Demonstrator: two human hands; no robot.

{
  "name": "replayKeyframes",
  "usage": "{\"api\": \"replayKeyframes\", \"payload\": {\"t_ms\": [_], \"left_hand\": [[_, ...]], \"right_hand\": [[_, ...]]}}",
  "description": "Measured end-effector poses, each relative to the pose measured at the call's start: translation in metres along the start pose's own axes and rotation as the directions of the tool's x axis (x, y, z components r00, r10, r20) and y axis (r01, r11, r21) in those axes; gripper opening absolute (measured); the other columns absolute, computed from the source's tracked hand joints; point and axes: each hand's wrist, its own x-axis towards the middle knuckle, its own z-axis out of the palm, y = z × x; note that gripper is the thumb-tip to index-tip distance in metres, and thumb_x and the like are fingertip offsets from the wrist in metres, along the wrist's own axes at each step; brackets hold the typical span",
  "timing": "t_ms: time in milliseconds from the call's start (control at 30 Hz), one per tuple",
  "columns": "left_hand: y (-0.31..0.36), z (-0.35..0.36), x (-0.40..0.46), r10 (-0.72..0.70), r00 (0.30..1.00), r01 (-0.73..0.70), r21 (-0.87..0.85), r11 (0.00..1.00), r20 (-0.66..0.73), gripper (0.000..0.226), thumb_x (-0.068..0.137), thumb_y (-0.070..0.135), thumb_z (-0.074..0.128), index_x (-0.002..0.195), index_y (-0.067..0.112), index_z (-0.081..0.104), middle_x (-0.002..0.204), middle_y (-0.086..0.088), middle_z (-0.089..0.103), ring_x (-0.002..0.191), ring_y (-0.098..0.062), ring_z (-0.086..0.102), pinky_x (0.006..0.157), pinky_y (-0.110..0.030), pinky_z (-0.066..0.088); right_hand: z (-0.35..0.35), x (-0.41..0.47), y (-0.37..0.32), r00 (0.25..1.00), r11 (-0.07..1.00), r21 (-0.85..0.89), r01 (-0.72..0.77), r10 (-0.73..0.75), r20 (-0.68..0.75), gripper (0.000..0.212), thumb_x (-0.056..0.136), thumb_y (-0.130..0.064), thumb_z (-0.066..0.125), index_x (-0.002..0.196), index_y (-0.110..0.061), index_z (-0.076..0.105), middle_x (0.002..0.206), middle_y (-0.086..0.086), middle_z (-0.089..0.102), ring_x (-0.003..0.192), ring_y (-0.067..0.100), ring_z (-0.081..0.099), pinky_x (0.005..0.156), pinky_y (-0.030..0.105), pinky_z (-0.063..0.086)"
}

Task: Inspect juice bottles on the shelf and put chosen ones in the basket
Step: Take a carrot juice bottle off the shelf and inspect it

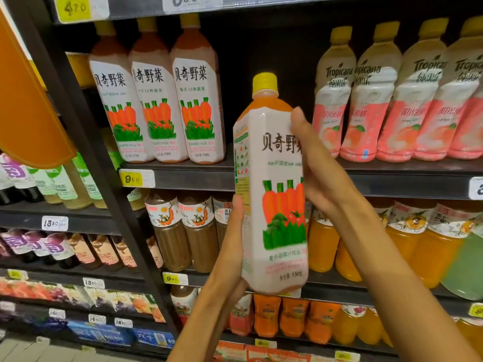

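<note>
Before shelf (183,176), carrot juice bottle (274,194) upright, off shelf: your left hand (232,246) cups base, right hand (317,168) grips side. Rotate slowly, check label/cap, keep base supported. Basket unseen.

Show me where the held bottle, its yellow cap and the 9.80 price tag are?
Held bottle (274,205): head view, on the carrot picture on its label.
Yellow cap (264,81): head view, middle of the cap's side.
Price tag (136,178): head view, on the tag's face.
</note>
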Motion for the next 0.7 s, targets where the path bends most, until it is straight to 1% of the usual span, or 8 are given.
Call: {"api": "replayKeyframes", "payload": {"t_ms": [100, 200, 267, 333, 433, 500, 633, 700], "left_hand": [[-0.003, 0.001, 0.001, -0.044, 0.999, 0.046, -0.072, 0.996, 0.024, 0.068, 0.065, 0.068, 0.054, 0.123, 0.033, 0.058, 0.121, -0.003, 0.067, 0.110, -0.021, 0.064, 0.079, -0.033, 0.057], [-0.001, 0.000, 0.003, -0.089, 0.996, 0.090, -0.042, 0.995, 0.016, 0.081, 0.067, 0.071, 0.052, 0.134, 0.025, 0.052, 0.130, -0.017, 0.058, 0.114, -0.031, 0.060, 0.091, -0.046, 0.053], [0.002, -0.005, 0.002, -0.081, 0.997, 0.081, 0.016, 0.997, -0.007, 0.066, 0.074, 0.072, 0.048, 0.123, 0.031, 0.062, 0.126, -0.013, 0.062, 0.110, -0.027, 0.063, 0.083, -0.040, 0.056], [0.004, -0.012, 0.000, -0.061, 0.998, 0.061, 0.086, 0.994, -0.009, 0.056, 0.077, 0.072, 0.044, 0.114, 0.037, 0.067, 0.123, -0.005, 0.065, 0.111, -0.021, 0.064, 0.080, -0.030, 0.056], [0.005, -0.017, -0.002, -0.056, 0.998, 0.051, 0.149, 0.988, 0.031, 0.049, 0.079, 0.069, 0.052, 0.114, 0.037, 0.067, 0.121, 0.000, 0.067, 0.113, -0.019, 0.062, 0.082, -0.027, 0.054], [0.003, -0.022, 0.000, -0.067, 0.996, 0.054, 0.194, 0.980, 0.062, 0.041, 0.078, 0.062, 0.059, 0.110, 0.038, 0.069, 0.117, 0.001, 0.069, 0.110, -0.018, 0.064, 0.080, -0.026, 0.054], [-0.007, -0.037, 0.004, -0.153, 0.977, 0.103, 0.298, 0.949, 0.150, 0.059, 0.064, 0.068, 0.069, 0.111, 0.033, 0.068, 0.115, -0.004, 0.069, 0.107, -0.024, 0.065, 0.085, -0.033, 0.055], [-0.016, -0.042, 0.005, -0.246, 0.944, 0.155, 0.360, 0.920, 0.222, 0.058, 0.065, 0.067, 0.070, 0.108, 0.027, 0.070, 0.110, -0.010, 0.071, 0.102, -0.029, 0.067, 0.084, -0.036, 0.055]], "right_hand": [[0.003, 0.004, 0.008, 0.996, 0.987, 0.139, -0.080, 0.074, 0.049, 0.029, 0.088, -0.038, 0.057, 0.104, -0.016, 0.065, 0.094, 0.003, 0.075, 0.088, 0.015, 0.072, 0.073, 0.029, 0.057], [0.004, 0.006, 0.013, 0.998, 0.975, 0.212, -0.066, 0.061, 0.033, 0.027, 0.089, -0.036, 0.059, 0.106, -0.016, 0.064, 0.092, 0.003, 0.075, 0.085, 0.015, 0.072, 0.072, 0.030, 0.057], [0.005, 0.006, 0.015, 0.998, 0.967, 0.248, -0.057, 0.063, -0.016, 0.028, 0.088, -0.035, 0.063, 0.107, -0.015, 0.064, 0.091, 0.003, 0.075, 0.083, 0.016, 0.072, 0.071, 0.031, 0.057], [0.001, 0.005, 0.018, 0.996, 0.969, 0.243, -0.031, 0.051, -0.076, 0.032, 0.084, -0.035, 0.066, 0.107, -0.014, 0.064, 0.090, 0.005, 0.074, 0.082, 0.018, 0.072, 0.071, 0.033, 0.058], [-0.008, -0.003, 0.021, 0.989, 0.976, 0.213, 0.045, -0.014, -0.147, 0.015, 0.088, -0.031, 0.064, 0.084, -0.023, 0.077, 0.087, 0.003, 0.075, 0.082, 0.018, 0.073, 0.073, 0.034, 0.059], [-0.019, -0.015, 0.024, 0.983, 0.976, 0.206, 0.071, -0.033, -0.181, 0.021, 0.090, -0.028, 0.062, 0.077, -0.027, 0.079, 0.088, 0.001, 0.075, 0.085, 0.015, 0.072, 0.080, 0.035, 0.058], [-0.052, -0.050, 0.033, 0.962, 0.991, 0.127, 0.037, -0.001, -0.273, 0.018, 0.083, -0.035, 0.062, 0.079, -0.027, 0.077, 0.086, -0.003, 0.073, 0.086, 0.012, 0.069, 0.085, 0.034, 0.053], [-0.066, -0.079, 0.041, 0.919, 0.990, 0.137, 0.024, 0.032, -0.394, 0.020, 0.078, -0.042, 0.068, 0.078, -0.023, 0.075, 0.080, -0.001, 0.072, 0.079, 0.012, 0.069, 0.074, 0.030, 0.056]]}}
